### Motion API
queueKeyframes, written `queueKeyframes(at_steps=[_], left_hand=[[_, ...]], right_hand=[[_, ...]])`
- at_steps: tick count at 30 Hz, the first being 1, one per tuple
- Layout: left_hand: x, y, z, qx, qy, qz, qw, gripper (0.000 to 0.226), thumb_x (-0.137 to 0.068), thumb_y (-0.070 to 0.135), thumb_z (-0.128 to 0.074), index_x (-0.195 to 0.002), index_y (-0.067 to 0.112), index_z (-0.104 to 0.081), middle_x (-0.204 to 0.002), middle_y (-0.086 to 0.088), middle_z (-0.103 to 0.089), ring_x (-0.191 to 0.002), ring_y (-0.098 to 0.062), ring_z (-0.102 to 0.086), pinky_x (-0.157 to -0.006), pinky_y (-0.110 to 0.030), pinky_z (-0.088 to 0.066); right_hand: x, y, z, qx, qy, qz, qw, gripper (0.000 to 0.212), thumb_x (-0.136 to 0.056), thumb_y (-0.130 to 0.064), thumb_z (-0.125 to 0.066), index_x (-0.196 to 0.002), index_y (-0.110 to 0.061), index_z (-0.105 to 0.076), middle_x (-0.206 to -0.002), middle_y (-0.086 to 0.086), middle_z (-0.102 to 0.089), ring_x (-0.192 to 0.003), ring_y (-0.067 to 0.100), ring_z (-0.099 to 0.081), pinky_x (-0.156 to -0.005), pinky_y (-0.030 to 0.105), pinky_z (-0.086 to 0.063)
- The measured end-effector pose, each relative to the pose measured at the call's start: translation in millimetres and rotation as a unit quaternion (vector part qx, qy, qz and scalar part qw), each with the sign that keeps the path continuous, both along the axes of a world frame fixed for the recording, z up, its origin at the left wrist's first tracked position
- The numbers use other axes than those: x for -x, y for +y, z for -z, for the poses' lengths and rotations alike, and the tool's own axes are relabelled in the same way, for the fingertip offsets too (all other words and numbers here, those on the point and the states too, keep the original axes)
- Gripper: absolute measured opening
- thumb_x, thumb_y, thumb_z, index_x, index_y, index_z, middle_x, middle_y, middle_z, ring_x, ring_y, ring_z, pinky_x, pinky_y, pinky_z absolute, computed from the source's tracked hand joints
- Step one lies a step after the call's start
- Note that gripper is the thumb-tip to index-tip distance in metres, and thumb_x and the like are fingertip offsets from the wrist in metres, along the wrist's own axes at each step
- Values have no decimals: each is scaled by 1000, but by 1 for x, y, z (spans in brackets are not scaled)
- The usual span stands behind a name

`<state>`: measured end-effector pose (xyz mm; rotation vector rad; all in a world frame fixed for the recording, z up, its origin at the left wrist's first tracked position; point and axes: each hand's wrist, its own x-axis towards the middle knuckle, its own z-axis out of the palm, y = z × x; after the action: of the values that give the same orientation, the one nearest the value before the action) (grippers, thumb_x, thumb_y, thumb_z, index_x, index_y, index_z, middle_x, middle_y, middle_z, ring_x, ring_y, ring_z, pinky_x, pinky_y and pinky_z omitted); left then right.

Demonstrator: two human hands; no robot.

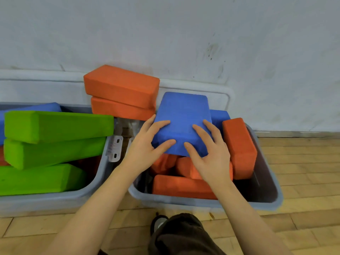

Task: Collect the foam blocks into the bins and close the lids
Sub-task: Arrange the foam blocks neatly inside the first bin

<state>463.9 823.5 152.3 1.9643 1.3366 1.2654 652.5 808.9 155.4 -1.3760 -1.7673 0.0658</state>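
Nearest the camera, the left hand [145,144] and the right hand [209,150] each took a grip on the near end of a blue rectangular foam block [182,120], fingers spread over its top face and thumbs curled under, with both hands equally close to it. The block's long axis ran straight away from the person toward the white wall [184,34], and it sat tilted on orange foam blocks [182,186] inside the right grey plastic bin [202,203]. No brand, label or writing could be read anywhere.
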Motion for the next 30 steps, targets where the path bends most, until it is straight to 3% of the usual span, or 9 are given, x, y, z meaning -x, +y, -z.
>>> queueKeyframes(at_steps=[4,8,13,16,19,22,24,27,30], left_hand=[[6,5,-38,-51,-7,-23,998,58,-75,46,-69,-128,35,-47,-147,1,-27,-129,6,-30,-100,-2,-24],[21,16,-60,-71,-10,-142,987,53,-78,25,-75,-127,24,-56,-148,-10,-32,-132,-18,-38,-96,-3,-24],[43,44,-62,-109,13,-278,954,51,-75,26,-78,-123,23,-61,-146,-17,-34,-132,-29,-39,-91,-34,-43],[56,72,-63,-122,40,-335,933,50,-73,29,-79,-120,23,-63,-143,-21,-37,-127,-34,-45,-87,-42,-47],[64,104,-61,-115,80,-383,913,53,-72,32,-79,-120,19,-61,-136,-26,-42,-114,-41,-51,-82,-47,-48],[67,121,-53,-126,116,-358,918,70,-74,44,-68,-132,11,-48,-129,-23,-43,-104,-37,-48,-85,-42,-44],[72,121,-41,-157,124,-297,934,69,-81,44,-56,-136,6,-42,-131,-17,-38,-107,-32,-44,-92,-40,-40],[86,121,-31,-169,90,-266,945,53,-88,38,-45,-137,17,-39,-132,-5,-31,-108,-27,-43,-95,-48,-40],[96,125,-33,-122,131,-298,938,50,-91,46,-35,-138,29,-41,-142,-8,-29,-117,-31,-39,-98,-54,-35]], right_hand=[[7,15,-31,-42,41,-42,997,46,-84,-43,-58,-125,-23,-59,-144,9,-38,-130,13,-39,-96,43,-46],[41,46,-53,-66,6,-31,997,41,-86,-41,-56,-125,-26,-59,-136,16,-38,-115,31,-44,-89,50,-46],[92,89,-63,-63,-19,-15,998,42,-87,-39,-49,-127,-26,-58,-125,17,-47,-93,35,-53,-77,47,-50],[111,120,-64,-48,-7,-55,997,45,-87,-43,-44,-126,-25,-59,-125,12,-50,-100,29,-55,-89,43,-40],[123,150,-61,13,9,-113,993,51,-87,-48,-37,-130,-27,-55,-136,5,-44,-122,14,-45,-104,31,-19],[124,177,-57,76,2,-113,991,42,-95,-43,-44,-135,-31,-48,-148,4,-33,-135,14,-33,-113,34,-10],[118,185,-53,114,14,-122,986,44,-96,-39,-48,-139,-33,-42,-155,5,-22,-141,13,-21,-116,37,-5],[113,179,-48,106,16,-154,982,66,-81,-66,-45,-141,-40,-35,-158,3,-10,-142,7,-10,-117,40,-4],[123,173,-45,107,-12,-118,987,88,-59,-83,-41,-140,-49,-29,-158,4,-6,-138,16,-25,-114,41,-12]])
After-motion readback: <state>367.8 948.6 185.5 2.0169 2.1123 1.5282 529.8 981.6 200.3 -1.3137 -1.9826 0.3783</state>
